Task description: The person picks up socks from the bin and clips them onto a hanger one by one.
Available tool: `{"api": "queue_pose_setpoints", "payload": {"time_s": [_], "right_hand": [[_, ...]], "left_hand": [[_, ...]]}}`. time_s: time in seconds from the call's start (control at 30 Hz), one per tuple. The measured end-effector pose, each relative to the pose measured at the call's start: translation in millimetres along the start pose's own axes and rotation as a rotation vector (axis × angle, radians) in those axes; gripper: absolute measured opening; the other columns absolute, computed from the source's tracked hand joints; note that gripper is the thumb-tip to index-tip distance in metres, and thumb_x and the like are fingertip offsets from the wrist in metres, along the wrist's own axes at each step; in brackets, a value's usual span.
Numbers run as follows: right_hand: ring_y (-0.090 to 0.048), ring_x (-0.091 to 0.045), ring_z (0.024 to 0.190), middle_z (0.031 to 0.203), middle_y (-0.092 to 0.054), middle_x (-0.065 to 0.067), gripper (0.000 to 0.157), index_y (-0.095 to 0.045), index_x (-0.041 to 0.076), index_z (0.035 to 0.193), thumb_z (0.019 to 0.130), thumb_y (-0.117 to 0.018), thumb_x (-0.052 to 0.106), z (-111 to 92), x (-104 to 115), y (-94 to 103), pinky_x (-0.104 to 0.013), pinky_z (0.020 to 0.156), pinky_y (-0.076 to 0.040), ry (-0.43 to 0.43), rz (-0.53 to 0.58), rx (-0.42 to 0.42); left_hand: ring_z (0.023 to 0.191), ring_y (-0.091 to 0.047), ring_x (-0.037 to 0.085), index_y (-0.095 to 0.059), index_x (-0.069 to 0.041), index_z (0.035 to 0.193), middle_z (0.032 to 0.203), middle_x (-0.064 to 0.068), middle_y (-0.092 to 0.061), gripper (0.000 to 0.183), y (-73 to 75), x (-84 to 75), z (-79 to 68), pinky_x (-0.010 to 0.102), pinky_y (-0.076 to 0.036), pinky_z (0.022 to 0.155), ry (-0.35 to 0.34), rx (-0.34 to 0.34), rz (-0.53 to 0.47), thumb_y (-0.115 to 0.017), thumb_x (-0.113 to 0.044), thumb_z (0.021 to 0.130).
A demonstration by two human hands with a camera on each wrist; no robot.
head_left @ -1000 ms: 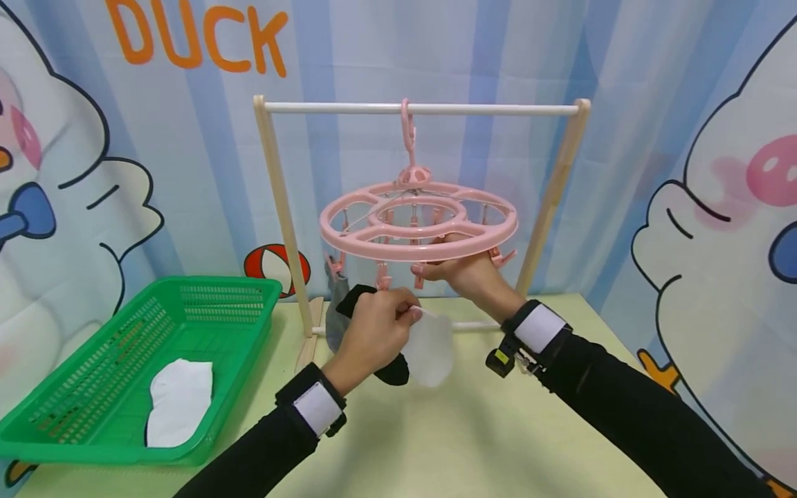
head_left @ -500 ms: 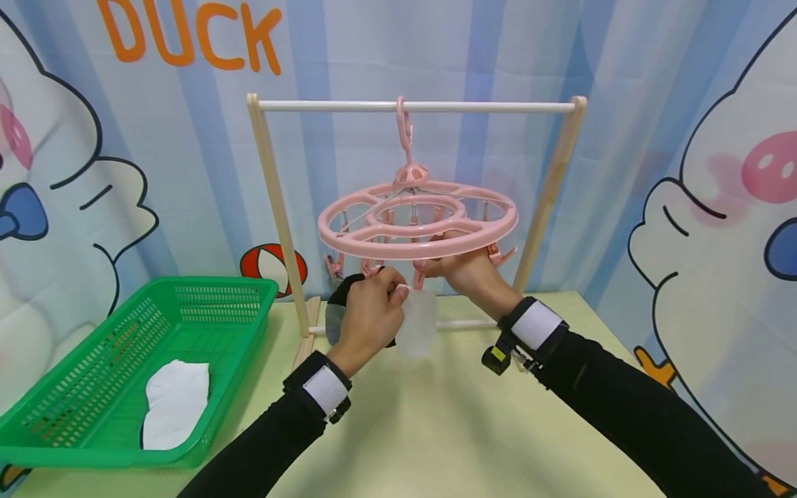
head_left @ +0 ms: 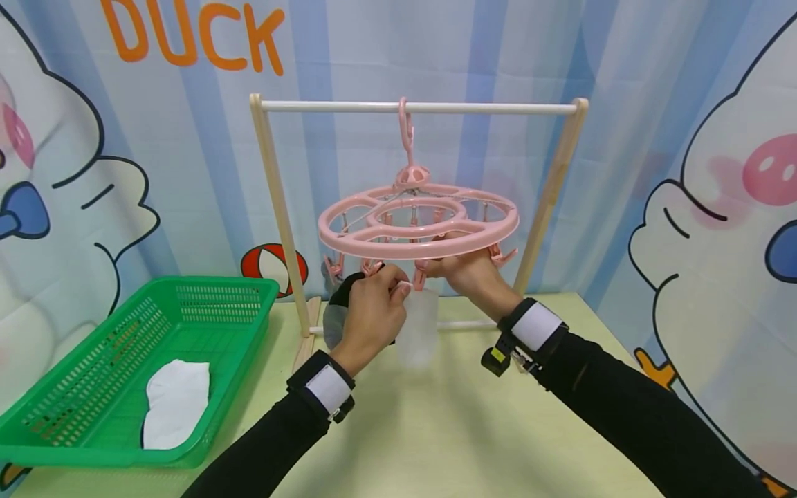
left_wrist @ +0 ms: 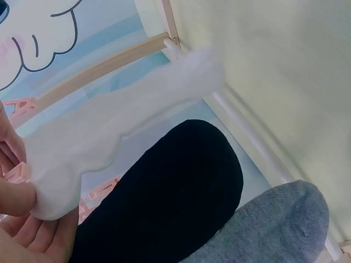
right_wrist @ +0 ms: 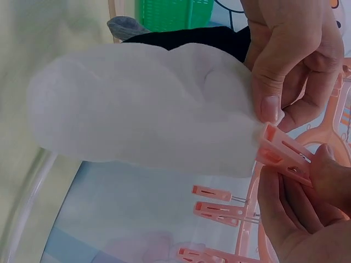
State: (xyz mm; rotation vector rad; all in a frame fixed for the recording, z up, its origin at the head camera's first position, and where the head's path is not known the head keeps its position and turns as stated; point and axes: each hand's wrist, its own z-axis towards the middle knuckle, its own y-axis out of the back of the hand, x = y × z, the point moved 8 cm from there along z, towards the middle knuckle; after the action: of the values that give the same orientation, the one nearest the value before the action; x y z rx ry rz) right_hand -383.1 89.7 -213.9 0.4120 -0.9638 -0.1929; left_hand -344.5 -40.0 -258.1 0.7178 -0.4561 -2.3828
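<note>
Below, a pale yellow worktop [head_left: 486, 429] carries a wooden rack [head_left: 275, 187] before a blue-striped curtain [head_left: 386, 62] with white cartoon figures [head_left: 728, 290] and orange lettering [head_left: 252, 41], "DUCK". A round pink hanger [head_left: 417, 247] hangs from the rack's bar [head_left: 492, 108]. Under its rim, the left hand [head_left: 376, 311] pinches a white sock [head_left: 418, 328]; the right hand [head_left: 473, 277] pinches a peg [right_wrist: 282, 153] at the sock's edge. Black [left_wrist: 175, 186] and grey [left_wrist: 274, 224] socks hang nearby; at left, a green basket [head_left: 112, 456] holds a second white sock [head_left: 177, 404].
</note>
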Motion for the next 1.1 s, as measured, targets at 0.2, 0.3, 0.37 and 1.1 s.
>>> {"api": "queue_pose_setpoints", "payload": {"time_s": [0.2,0.3,0.37,1.1], "right_hand": [[-0.064,-0.022,0.070,0.072,-0.067,-0.015,0.006,-0.066,-0.001,0.091,0.086,-0.070,-0.003,0.2,4.2,-2.5,-0.038,0.074,-0.055,0.071,0.090,0.036],[-0.065,-0.024,0.070,0.074,-0.067,-0.017,0.009,-0.065,-0.005,0.094,0.086,-0.070,-0.005,-0.5,5.2,-2.9,-0.037,0.073,-0.055,0.088,0.120,0.044],[-0.065,-0.024,0.070,0.075,-0.067,-0.017,0.010,-0.065,-0.005,0.094,0.086,-0.070,-0.005,-0.6,5.2,-3.2,-0.036,0.073,-0.055,0.089,0.116,0.048],[-0.063,-0.019,0.074,0.080,-0.066,-0.010,0.015,-0.066,0.002,0.092,0.082,-0.077,0.004,-2.3,2.7,-1.0,-0.033,0.068,-0.052,0.053,0.010,0.048]], "left_hand": [[0.052,-0.044,0.013,-0.064,-0.005,0.084,0.059,-0.002,-0.048,0.007,1.2,-1.1,2.7,0.031,-0.036,0.048,0.009,-0.032,0.000,-0.067,-0.003,0.089],[0.053,-0.045,0.013,-0.065,-0.005,0.084,0.059,-0.002,-0.048,0.007,2.2,-1.8,4.5,0.031,-0.036,0.048,0.017,-0.054,-0.005,-0.067,-0.003,0.089],[0.053,-0.045,0.013,-0.065,-0.005,0.084,0.059,-0.002,-0.049,0.007,3.0,-2.1,5.7,0.032,-0.037,0.049,0.022,-0.069,-0.003,-0.068,-0.003,0.089],[0.054,-0.046,0.013,-0.066,-0.005,0.086,0.062,0.000,-0.051,0.005,5.2,1.0,6.2,0.030,-0.038,0.048,0.044,-0.042,-0.030,-0.066,-0.005,0.091]]}}
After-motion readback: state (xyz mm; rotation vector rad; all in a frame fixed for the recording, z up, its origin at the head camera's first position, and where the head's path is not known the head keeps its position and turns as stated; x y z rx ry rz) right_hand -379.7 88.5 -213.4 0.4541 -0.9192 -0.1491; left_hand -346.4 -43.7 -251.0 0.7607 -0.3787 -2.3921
